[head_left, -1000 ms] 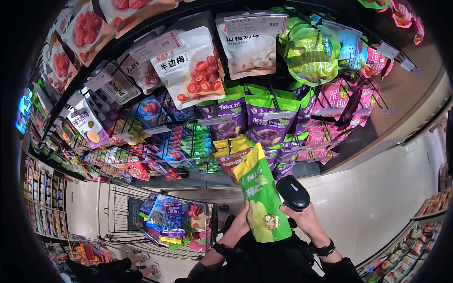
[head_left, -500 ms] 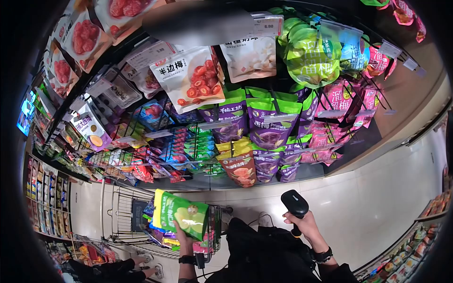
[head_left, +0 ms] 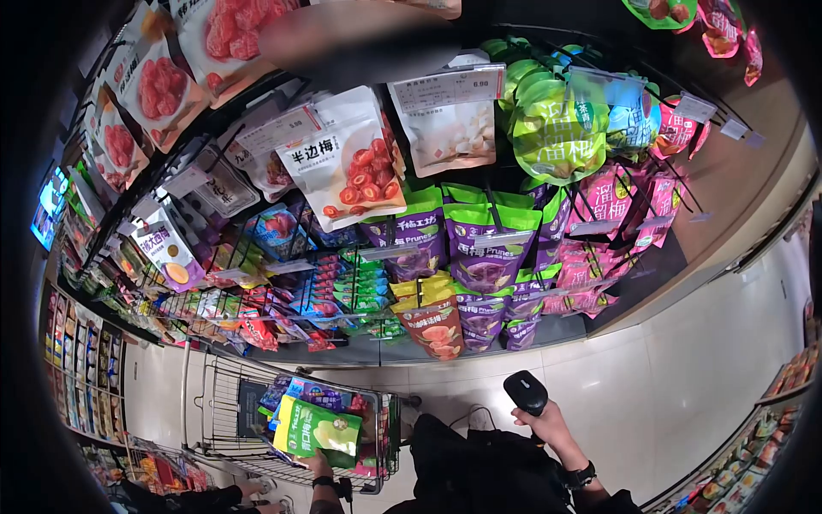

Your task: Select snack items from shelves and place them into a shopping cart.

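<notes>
1. Lower than half a second ago, the green pouch [head_left: 318,428] is now lying among the packets in the cart. The left hand [head_left: 318,467] is gripping its bottom edge from beneath, fingers mostly hidden behind it.
2. The right hand [head_left: 541,426] is closing around the handle of a black scanner [head_left: 525,392], holding it head-up, well apart from the pouch.
3. A wire shopping cart [head_left: 199,403] is standing just ahead of the left hand, carrying blue, purple and pink packets around the pouch.
4. Pale floor tiles [head_left: 668,377] are spreading beyond the right hand.
5. Farther off, above both hands, purple prune bags [head_left: 488,244] are hanging on a rack. A white bag with red fruit [head_left: 347,163] is hanging higher towards the left hand's side, and round green bags [head_left: 556,120] towards the right hand's side.
</notes>
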Demonstrator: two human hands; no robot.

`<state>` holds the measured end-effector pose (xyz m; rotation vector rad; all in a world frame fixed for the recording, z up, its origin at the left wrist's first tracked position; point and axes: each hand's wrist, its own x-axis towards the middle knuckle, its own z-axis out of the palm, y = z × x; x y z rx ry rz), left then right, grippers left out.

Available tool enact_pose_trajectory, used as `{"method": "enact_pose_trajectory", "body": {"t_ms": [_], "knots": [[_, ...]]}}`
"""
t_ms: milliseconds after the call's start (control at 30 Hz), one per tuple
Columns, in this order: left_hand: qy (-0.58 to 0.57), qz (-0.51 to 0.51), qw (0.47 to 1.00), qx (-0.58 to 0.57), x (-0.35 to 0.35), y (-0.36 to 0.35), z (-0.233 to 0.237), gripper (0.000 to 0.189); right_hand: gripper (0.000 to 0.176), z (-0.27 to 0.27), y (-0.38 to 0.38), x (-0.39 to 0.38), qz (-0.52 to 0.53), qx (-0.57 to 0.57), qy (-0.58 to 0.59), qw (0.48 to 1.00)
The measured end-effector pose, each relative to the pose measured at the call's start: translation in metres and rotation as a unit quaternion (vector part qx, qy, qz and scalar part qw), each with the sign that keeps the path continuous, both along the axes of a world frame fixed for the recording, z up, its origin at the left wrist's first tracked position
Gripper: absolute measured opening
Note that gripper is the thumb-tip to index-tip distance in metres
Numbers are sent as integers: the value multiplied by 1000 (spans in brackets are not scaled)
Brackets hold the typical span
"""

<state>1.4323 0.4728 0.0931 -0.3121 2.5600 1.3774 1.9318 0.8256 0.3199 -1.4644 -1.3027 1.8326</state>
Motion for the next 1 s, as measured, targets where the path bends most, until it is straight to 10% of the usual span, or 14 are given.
{"method": "enact_pose_trajectory", "body": {"t_ms": [133,200,300,500,633,1000], "knots": [[149,-149,885,-414,33,59,60,84,23,-1,-6,5,-6,46,-33,998],[266,-312,815,-409,36,69,55,75,23,-2,-9,6,-21,23,-21,999],[74,-503,748,-426,38,93,47,63,21,-10,-13,8,-13,16,-21,1000],[35,-500,778,-379,52,117,24,74,20,-12,-12,5,-10,35,-47,998],[195,-521,707,-437,64,127,20,66,20,-7,-12,5,-6,20,-58,998],[225,-462,846,145,79,390,137,47,23,-17,-6,-3,11,45,-60,997]]}}
